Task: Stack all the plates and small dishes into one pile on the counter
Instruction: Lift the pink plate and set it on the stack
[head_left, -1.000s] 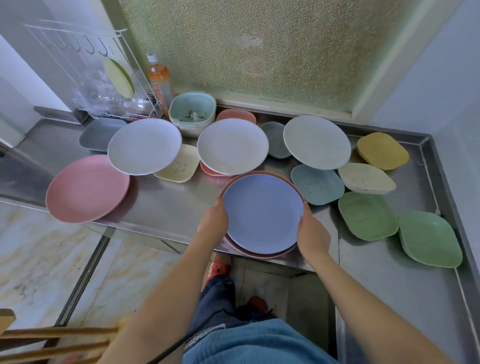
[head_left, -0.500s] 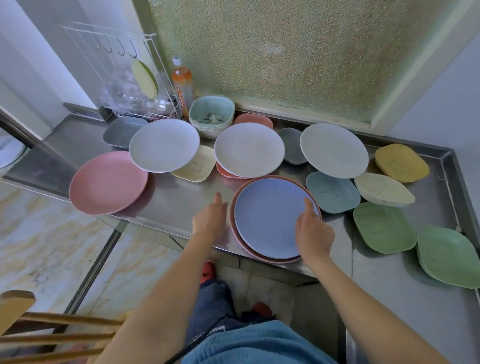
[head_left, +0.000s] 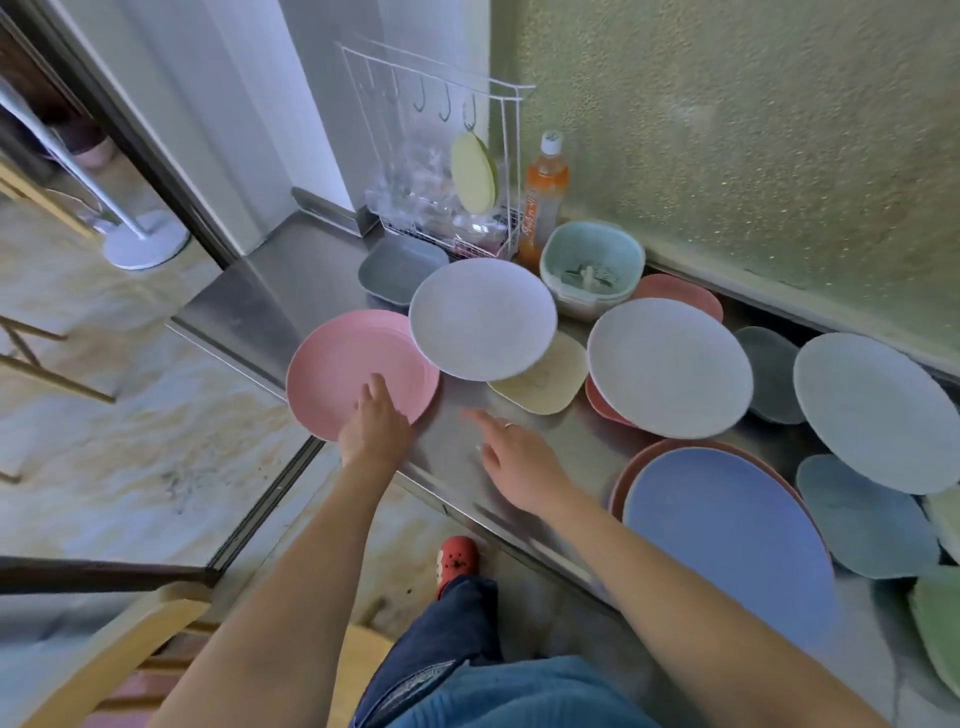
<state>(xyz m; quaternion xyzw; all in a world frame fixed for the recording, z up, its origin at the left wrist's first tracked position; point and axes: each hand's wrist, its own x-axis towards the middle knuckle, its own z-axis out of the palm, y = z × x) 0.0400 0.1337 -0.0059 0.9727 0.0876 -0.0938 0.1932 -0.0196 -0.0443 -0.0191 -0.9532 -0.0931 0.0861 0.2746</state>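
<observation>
A pink plate (head_left: 343, 364) lies at the left end of the steel counter (head_left: 291, 291), hanging over its front edge. My left hand (head_left: 375, 423) rests on the plate's near rim, fingers spread. My right hand (head_left: 511, 457) hovers open over bare counter just right of it, holding nothing. A blue plate (head_left: 727, 545) sits on a brown-red plate (head_left: 631, 467) at the right. Several pale round plates (head_left: 480, 317) (head_left: 667, 374) (head_left: 878, 410) and small dishes in yellow (head_left: 550, 384), grey (head_left: 397, 262), teal (head_left: 862, 519) and green (head_left: 940, 623) lie around.
A white wire rack (head_left: 441, 171) with hooks, an orange bottle (head_left: 543, 200) and a mint lidded container (head_left: 592, 270) stand at the back. The counter's front edge drops to a tiled floor. A wooden chair (head_left: 104, 660) is at lower left.
Both hands left the blue plate and moved left; my left hand now touches the pink plate. The view swung left.
</observation>
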